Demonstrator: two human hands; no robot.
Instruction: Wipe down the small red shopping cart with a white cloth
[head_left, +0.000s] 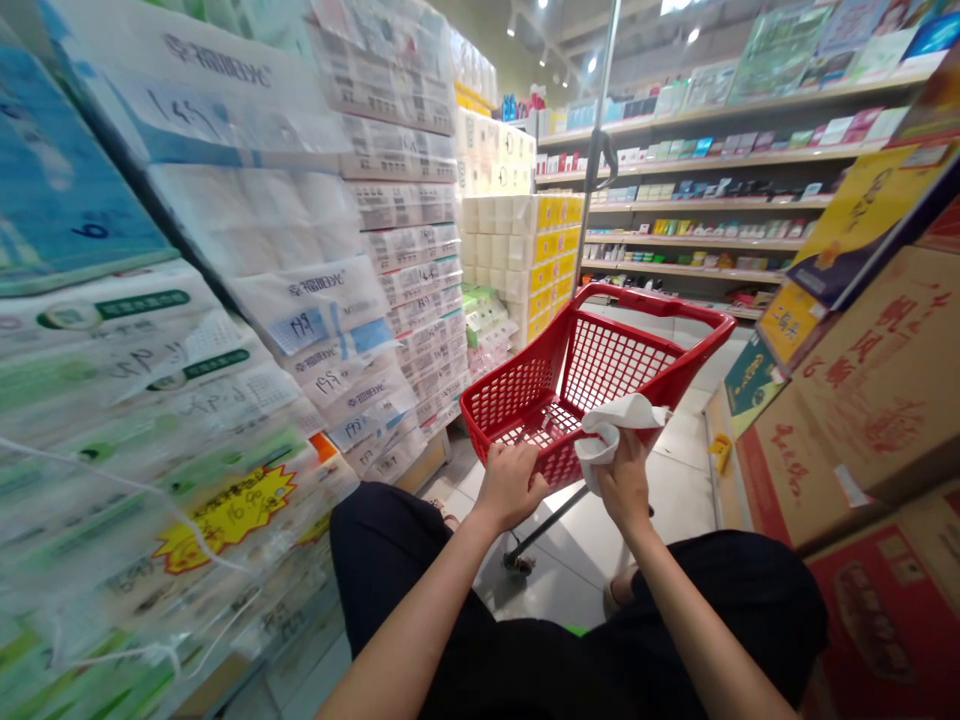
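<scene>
A red plastic shopping cart (517,408) with a lattice basket stands right in front of my knees, its handle (637,300) on the far side. My left hand (511,487) is closed over the basket's near rim. In my right hand (627,484) a crumpled white cloth (600,440) is gripped against the near right corner of the rim. The cloth's folds hide part of that corner and some of my fingers. Through the lattice the basket's red floor shows. Below it are a grey leg and a caster wheel (519,562).
Tall stacks of wrapped tissue packs (405,210) line my left, with a yellow price sign (225,515) and a loose white cord. Cardboard cartons (885,390) are piled close on my right. Shelves (690,155) of small boxes stand beyond the glass door's handle (606,160).
</scene>
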